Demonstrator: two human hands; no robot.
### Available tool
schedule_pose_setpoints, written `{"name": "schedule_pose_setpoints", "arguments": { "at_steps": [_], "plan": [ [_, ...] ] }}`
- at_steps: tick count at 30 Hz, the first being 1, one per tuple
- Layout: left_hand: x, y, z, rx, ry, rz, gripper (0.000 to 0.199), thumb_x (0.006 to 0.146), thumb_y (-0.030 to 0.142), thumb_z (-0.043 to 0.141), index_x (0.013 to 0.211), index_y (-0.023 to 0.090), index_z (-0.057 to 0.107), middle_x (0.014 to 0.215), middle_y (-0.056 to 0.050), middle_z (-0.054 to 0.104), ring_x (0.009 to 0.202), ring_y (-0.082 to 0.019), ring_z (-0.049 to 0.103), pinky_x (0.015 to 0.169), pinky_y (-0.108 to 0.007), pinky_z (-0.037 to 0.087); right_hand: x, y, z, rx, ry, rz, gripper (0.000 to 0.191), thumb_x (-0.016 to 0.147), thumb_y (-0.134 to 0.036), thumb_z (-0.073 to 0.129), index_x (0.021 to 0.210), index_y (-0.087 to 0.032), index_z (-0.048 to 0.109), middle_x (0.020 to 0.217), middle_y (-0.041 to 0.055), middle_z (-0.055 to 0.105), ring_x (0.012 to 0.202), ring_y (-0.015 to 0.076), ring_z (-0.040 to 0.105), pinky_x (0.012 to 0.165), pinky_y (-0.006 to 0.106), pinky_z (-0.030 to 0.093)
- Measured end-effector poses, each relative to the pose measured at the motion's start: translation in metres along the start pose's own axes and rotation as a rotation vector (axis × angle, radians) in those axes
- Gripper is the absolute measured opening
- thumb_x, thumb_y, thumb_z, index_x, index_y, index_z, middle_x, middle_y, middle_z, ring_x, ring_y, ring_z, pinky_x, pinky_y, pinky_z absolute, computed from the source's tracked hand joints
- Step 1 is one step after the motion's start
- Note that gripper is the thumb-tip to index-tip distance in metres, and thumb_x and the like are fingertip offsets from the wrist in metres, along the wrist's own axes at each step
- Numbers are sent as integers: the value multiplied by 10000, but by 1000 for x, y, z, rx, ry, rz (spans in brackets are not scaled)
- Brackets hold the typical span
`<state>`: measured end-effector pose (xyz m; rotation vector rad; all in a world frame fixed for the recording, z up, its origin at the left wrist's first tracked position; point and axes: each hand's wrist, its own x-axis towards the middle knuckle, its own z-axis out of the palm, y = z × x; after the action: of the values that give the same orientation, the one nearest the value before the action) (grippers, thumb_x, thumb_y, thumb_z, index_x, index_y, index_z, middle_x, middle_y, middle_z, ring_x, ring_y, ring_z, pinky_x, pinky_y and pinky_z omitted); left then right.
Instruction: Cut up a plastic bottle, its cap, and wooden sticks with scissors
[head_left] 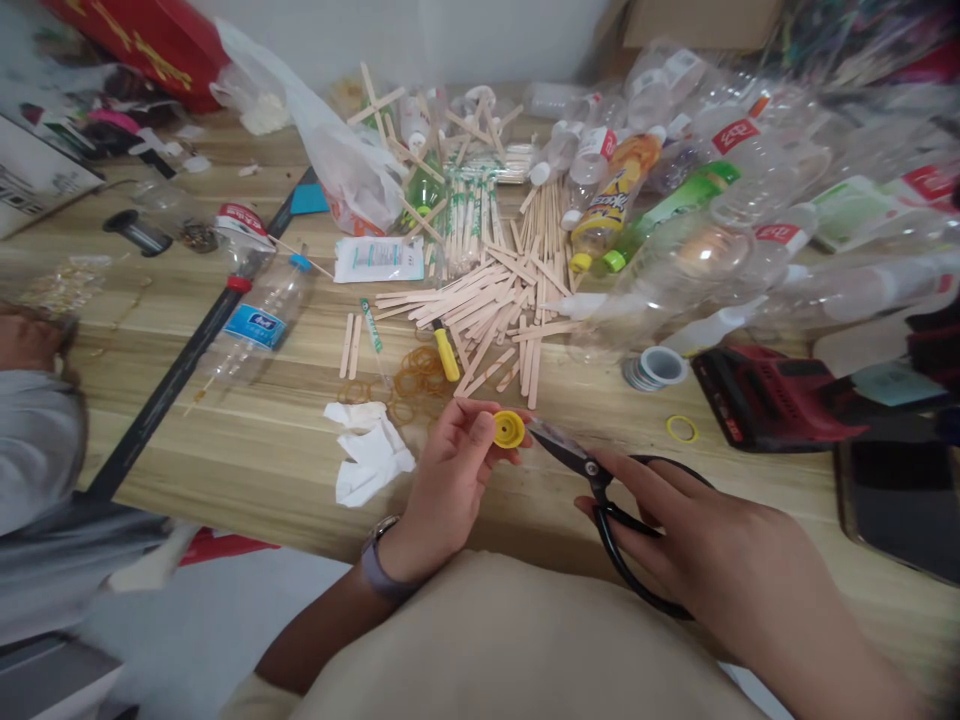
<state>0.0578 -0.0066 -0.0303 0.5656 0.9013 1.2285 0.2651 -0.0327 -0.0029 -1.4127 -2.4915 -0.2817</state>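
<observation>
Between the thumb and fingers of my left hand [454, 475] is a yellow bottle cap [509, 429], its hollow side facing me with a small dark spot at its centre. My right hand [720, 545] grips black-handled scissors [592, 470] by the loops. The blade tips point left and reach the cap's right edge; whether they touch it I cannot tell. A yellow ring [682, 429] lies on the table to the right of the scissors. Beyond my left hand are rubber bands [420, 380], a yellow-handled tool [445, 352] and crumpled white tissue [367, 455].
Wooden sticks [487, 300] are heaped mid-table. Many plastic bottles [697, 250] crowd the right, with a red and black power tool [772, 395] and a phone [900, 490] nearer. At left lie a bottle with a blue label [255, 325], a black strip [172, 385] and another person's sleeve [37, 450].
</observation>
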Motion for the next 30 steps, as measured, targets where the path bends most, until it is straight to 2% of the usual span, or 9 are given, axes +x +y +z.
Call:
{"name": "schedule_pose_setpoints", "arguments": {
  "at_steps": [5,8,11,19,24,30],
  "plan": [
    [0,0,0,-65,-6,25,328,782,408,820,923,207,603,915,-11,743,841,-138,707,796,-273,545,-3,-1,-9,52,-23,18,418,1065,-410,281,1198,-200,617,850,39,747,435,132,613,360,281,308],
    [1,-2,-1,-68,-25,36,331,756,391,847,970,211,670,961,-1,744,892,-121,706,875,-257,531,0,-6,-14,81,-12,-41,415,1062,-379,279,1129,-184,638,786,30,737,381,128,583,359,284,329],
    [1,-4,-4,-44,-42,68,333,753,379,852,1016,222,722,985,-2,751,958,-124,700,914,-245,514,4,-11,-15,38,2,-40,439,1057,-342,256,1070,-177,663,693,21,707,345,154,566,345,310,302],
    [1,-9,-10,53,-90,181,231,788,287,829,998,254,738,1059,-21,759,1021,-140,686,935,-260,508,9,-15,-15,-22,-25,-13,428,1021,-282,263,1025,-190,681,615,13,676,301,189,534,346,325,251],
    [1,-11,-13,116,-99,206,231,813,290,804,1023,238,725,1086,-48,754,1033,-173,691,923,-293,524,11,-15,-16,-1,-62,-15,364,982,-250,319,987,-198,679,555,-9,620,313,191,545,364,309,226],
    [2,-14,-16,147,-67,199,228,817,280,803,1027,248,722,1112,-30,746,952,-125,678,861,-230,517,13,-16,-14,-12,-51,-4,296,926,-249,387,932,-204,679,539,-5,614,277,194,501,382,287,153]
  ]
}}
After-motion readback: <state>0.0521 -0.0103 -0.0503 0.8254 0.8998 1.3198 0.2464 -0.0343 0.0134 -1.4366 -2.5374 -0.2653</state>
